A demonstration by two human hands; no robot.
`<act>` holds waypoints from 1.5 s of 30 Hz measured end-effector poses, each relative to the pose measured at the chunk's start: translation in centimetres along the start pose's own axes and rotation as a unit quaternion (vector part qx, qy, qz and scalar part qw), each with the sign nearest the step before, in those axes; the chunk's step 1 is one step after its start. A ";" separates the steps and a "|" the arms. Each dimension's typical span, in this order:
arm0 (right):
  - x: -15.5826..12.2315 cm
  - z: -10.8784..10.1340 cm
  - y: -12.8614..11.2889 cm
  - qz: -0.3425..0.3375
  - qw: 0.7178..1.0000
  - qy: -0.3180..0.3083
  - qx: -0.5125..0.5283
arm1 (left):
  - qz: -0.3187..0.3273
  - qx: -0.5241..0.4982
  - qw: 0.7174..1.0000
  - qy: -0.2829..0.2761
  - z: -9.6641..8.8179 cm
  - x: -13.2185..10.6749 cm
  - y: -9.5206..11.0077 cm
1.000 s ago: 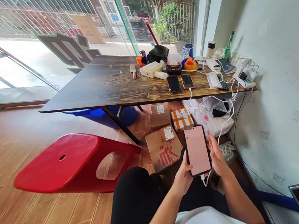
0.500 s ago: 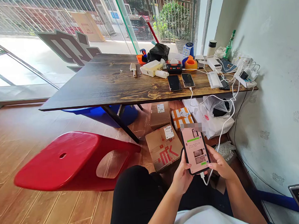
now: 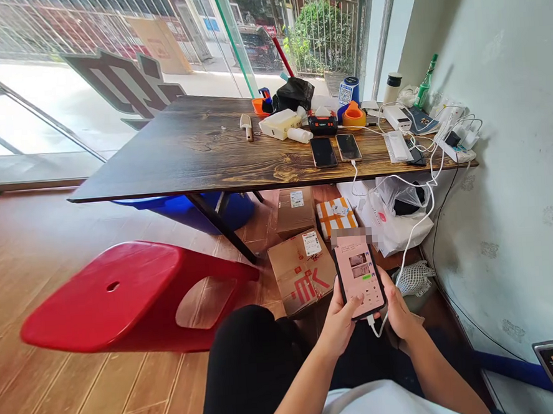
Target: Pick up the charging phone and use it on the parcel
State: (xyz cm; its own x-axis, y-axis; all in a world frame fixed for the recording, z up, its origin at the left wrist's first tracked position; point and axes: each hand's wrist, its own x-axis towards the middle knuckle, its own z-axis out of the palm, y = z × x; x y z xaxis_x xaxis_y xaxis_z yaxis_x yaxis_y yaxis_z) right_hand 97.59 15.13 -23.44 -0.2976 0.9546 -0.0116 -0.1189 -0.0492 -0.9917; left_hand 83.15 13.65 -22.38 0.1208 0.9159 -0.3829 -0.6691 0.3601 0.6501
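Observation:
A black-edged smartphone (image 3: 358,276) is held upright above my lap, its lit screen showing a pinkish chat page with small pictures and a green bubble. My left hand (image 3: 342,318) grips its left side, the thumb lying over the lower screen. Round the right edge closes my right hand (image 3: 399,306), fingers partly hidden behind the phone. A white charging cable (image 3: 414,231) plugs into the phone's bottom end, loops beside my right hand and rises to the table. Grey pixel blocks cover the phone's top edge.
Ahead stands a dark wooden table (image 3: 170,157) bearing two more phones (image 3: 324,152), an orange tape roll (image 3: 354,116) and a power strip (image 3: 460,152). Beneath it are cardboard boxes (image 3: 302,286), a blue tub (image 3: 230,213) and plastic bags (image 3: 394,225). A red stool (image 3: 136,290) is at left.
My left thumb has moved inward over the lower screen, and my right thumb has shifted off it to the edge. The chat page has scrolled, and a panel of icons now shows at its bottom.

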 end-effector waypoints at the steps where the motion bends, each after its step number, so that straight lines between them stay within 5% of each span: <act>1: 0.1 0.1 0.1 -0.004 1.000 0.001 -0.003 | -0.001 0.003 1.000 0.001 -0.1 0.1 0.0; 10: 1.7 1.6 2.0 0.034 0.998 0.045 -0.024 | -0.029 -0.067 0.997 0.026 -0.8 0.4 1.1; 15: 5.1 3.1 4.6 0.059 0.993 0.086 -0.059 | -0.022 -0.092 0.994 0.059 -2.1 1.7 2.9; 25: 17.2 8.7 12.2 0.083 0.993 0.044 -0.071 | 0.000 -0.115 0.983 0.141 -11.3 10.5 7.0; 32: 20.8 9.7 15.9 0.129 0.988 0.003 -0.082 | -0.029 -0.150 0.976 0.158 -16.2 14.9 6.9; 45: 21.8 8.7 17.0 0.159 0.983 -0.015 -0.092 | -0.040 -0.174 0.972 0.153 -16.9 17.0 5.9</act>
State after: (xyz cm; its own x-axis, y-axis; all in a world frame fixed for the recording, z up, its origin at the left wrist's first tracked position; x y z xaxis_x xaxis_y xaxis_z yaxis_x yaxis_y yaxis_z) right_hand 80.90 32.53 -39.40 -0.3201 0.8907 -0.3228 0.1565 -0.2864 -0.9453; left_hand 68.82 28.32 -36.13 -0.0047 0.7723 -0.6352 -0.8808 0.2975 0.3683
